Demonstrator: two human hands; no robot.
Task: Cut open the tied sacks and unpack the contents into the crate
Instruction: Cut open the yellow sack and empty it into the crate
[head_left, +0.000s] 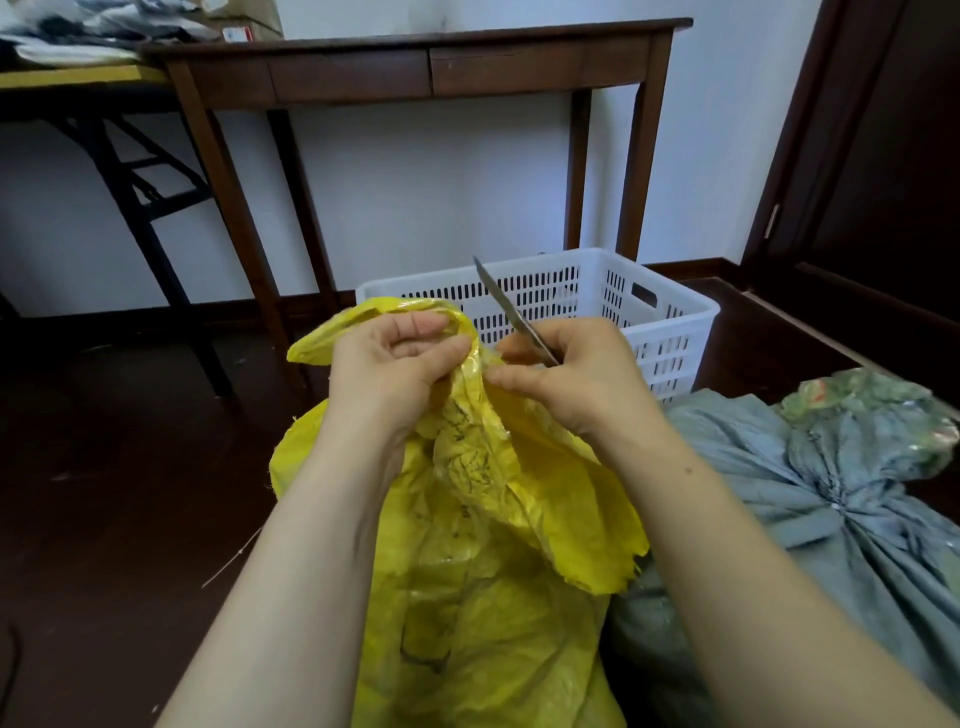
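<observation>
Sack (498, 545) crinkled yellow plastic | left hand (395, 364) bunches neck | right hand (576, 374) knife (511, 312)

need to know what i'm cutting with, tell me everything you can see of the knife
The slim grey metal knife has a narrow, pointed blade angled up and away towards the white slotted plastic crate. Its handle is hidden inside the right hand, which grips it just beside the bunched neck of the yellow woven plastic sack.
</observation>
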